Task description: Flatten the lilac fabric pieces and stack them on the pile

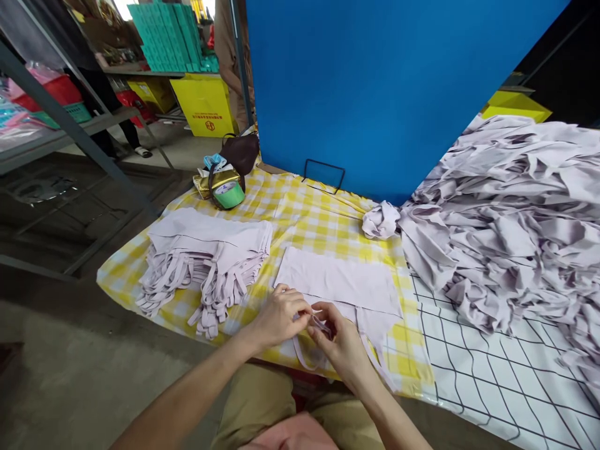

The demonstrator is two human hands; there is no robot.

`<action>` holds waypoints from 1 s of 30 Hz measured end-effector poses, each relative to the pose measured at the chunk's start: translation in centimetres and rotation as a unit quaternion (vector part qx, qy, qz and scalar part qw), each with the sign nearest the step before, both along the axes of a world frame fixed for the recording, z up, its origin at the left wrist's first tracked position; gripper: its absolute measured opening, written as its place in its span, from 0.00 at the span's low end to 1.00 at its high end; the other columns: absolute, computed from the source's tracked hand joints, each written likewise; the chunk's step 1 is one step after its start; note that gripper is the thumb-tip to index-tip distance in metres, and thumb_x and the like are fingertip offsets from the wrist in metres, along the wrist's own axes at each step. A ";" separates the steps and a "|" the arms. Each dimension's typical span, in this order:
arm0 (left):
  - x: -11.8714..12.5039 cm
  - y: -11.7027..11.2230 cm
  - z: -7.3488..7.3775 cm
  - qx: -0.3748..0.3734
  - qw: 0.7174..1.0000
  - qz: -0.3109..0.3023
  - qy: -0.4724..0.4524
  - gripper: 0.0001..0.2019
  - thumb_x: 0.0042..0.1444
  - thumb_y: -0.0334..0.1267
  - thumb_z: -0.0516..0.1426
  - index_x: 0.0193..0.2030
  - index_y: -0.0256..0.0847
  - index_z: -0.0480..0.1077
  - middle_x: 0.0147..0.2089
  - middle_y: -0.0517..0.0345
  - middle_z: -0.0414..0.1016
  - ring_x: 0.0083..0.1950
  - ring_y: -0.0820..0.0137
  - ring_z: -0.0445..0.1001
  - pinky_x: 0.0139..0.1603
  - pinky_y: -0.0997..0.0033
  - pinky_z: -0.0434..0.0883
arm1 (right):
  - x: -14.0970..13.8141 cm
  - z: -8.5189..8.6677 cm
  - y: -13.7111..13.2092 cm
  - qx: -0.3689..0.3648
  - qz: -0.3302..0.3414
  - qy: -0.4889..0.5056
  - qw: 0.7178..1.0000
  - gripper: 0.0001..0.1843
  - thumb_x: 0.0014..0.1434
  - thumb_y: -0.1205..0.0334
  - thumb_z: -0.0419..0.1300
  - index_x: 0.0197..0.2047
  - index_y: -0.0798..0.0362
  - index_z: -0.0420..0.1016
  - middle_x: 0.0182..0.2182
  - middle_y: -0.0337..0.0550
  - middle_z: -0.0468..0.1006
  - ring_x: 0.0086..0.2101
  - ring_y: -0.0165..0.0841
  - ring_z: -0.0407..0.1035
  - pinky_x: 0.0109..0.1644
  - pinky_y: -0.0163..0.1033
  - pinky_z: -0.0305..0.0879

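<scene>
A pale lilac camisole top (344,275) lies spread on the yellow checked tablecloth (309,219), its straps toward me. Both hands meet at its near left edge. My left hand (285,312) pinches a strap of the top, fingers closed. Close beside it, my right hand (338,342) has thumb and fingers closed around the same strap area; some fabric shows between them. The other strap (375,356) hangs toward the table's front edge. Left of my hands sits a neat stack of matching tops (210,240), straps dangling.
A large heap of lilac garments (515,219) covers the right side, with a crumpled piece (380,220) nearby. Behind stands a blue panel (375,94) and a black wire stand (324,172). Green tape (229,195) and a dark bag (240,152) lie at the back left.
</scene>
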State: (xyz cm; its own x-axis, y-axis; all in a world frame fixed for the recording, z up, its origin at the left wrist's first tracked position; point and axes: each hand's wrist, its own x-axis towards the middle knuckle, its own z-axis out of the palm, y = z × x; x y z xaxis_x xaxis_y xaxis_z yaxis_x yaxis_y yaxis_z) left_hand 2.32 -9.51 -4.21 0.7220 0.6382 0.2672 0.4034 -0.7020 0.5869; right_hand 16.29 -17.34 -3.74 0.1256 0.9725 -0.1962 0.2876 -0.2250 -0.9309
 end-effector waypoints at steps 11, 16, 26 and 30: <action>0.6 1.6 -0.9 -0.105 0.993 0.022 0.046 0.04 0.51 0.30 0.56 0.30 0.39 0.71 0.30 0.63 0.73 0.33 0.73 0.69 0.39 0.73 0.62 | 0.5 -1.0 1.4 0.105 -0.016 -0.223 0.969 0.13 0.58 0.62 0.48 0.31 0.53 0.72 0.26 0.43 0.74 0.27 0.32 0.68 0.32 0.34 0.59; 1.1 3.5 -2.1 0.026 0.995 -0.018 0.094 0.09 0.55 0.30 0.55 0.43 0.40 0.69 0.45 0.56 0.71 0.47 0.67 0.67 0.47 0.66 0.61 | 1.5 -2.0 3.1 0.081 -0.012 -0.297 0.951 0.13 0.56 0.65 0.47 0.30 0.53 0.72 0.26 0.42 0.75 0.25 0.31 0.68 0.30 0.34 0.59; 2.5 5.2 -3.0 0.079 0.989 -0.044 0.120 0.06 0.57 0.31 0.53 0.35 0.38 0.72 0.38 0.56 0.71 0.43 0.68 0.66 0.44 0.68 0.63 | 2.8 -2.3 5.4 0.069 0.086 -0.396 0.912 0.11 0.57 0.70 0.49 0.29 0.53 0.70 0.28 0.43 0.73 0.26 0.31 0.67 0.29 0.33 0.56; 2.6 5.5 -2.9 0.001 0.997 -0.015 0.079 0.05 0.55 0.30 0.55 0.35 0.39 0.72 0.38 0.57 0.70 0.44 0.68 0.65 0.45 0.69 0.63 | 3.1 -1.9 6.4 0.057 0.120 -0.431 0.893 0.11 0.58 0.69 0.49 0.29 0.54 0.70 0.29 0.44 0.72 0.26 0.31 0.67 0.28 0.33 0.53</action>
